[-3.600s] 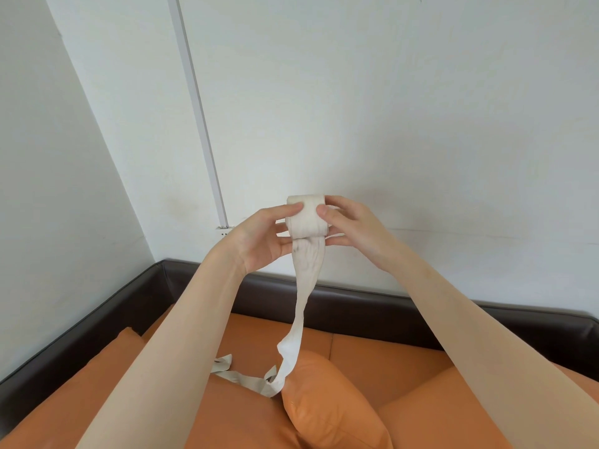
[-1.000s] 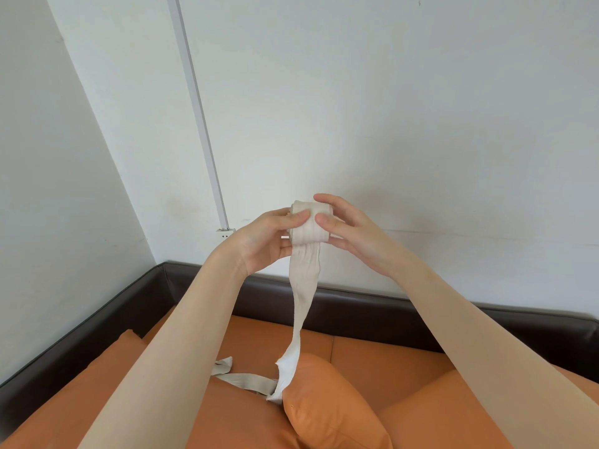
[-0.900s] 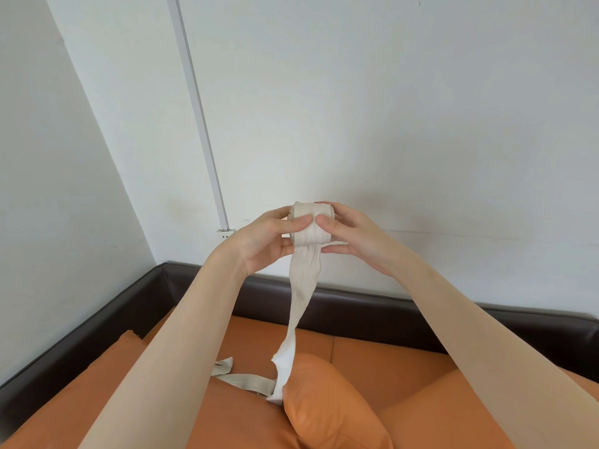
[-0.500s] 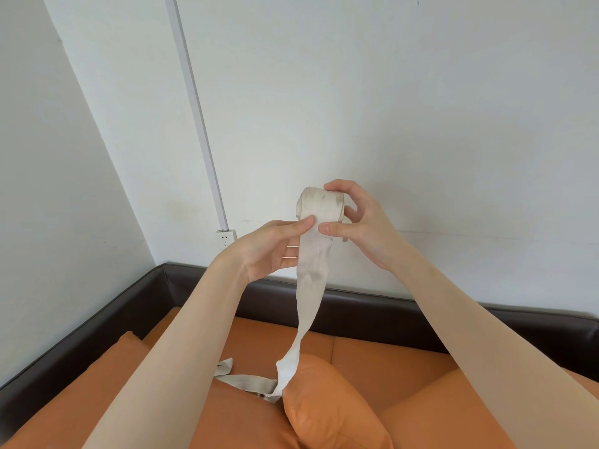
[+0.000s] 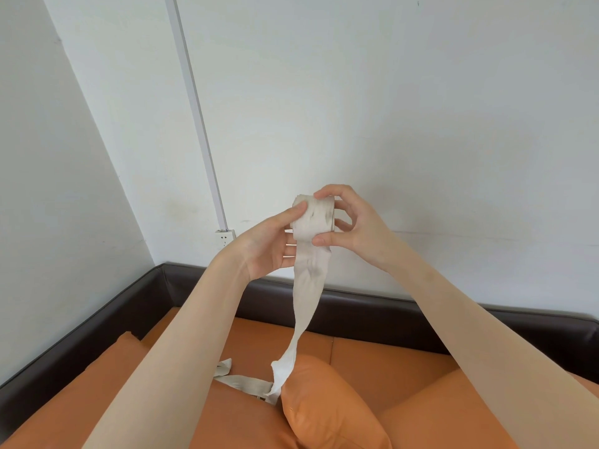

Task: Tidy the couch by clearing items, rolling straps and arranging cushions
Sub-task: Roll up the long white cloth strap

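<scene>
I hold a cream cloth strap (image 5: pixel 311 218), partly wound into a roll, up in front of the white wall. My left hand (image 5: pixel 270 241) pinches the roll's left side with thumb and fingers. My right hand (image 5: pixel 350 225) grips it from the right, fingers over the top and thumb at the lower edge. The loose tail (image 5: pixel 303 306) hangs down from the roll and ends on the orange couch (image 5: pixel 382 361), where it lies beside an orange cushion (image 5: pixel 327 406). My left forearm hides part of the tail's end.
The couch has a dark brown back and side rim (image 5: pixel 372 303) fitted into the room's corner. Another orange cushion (image 5: pixel 107 374) lies at the left. A white cable duct (image 5: pixel 194 105) runs down the wall to a socket (image 5: pixel 224 237).
The roll has turned in my hands and grown slightly as more strap wound on. My hands rose a little, then settled, and the hanging tail has shortened and shifted on the couch.
</scene>
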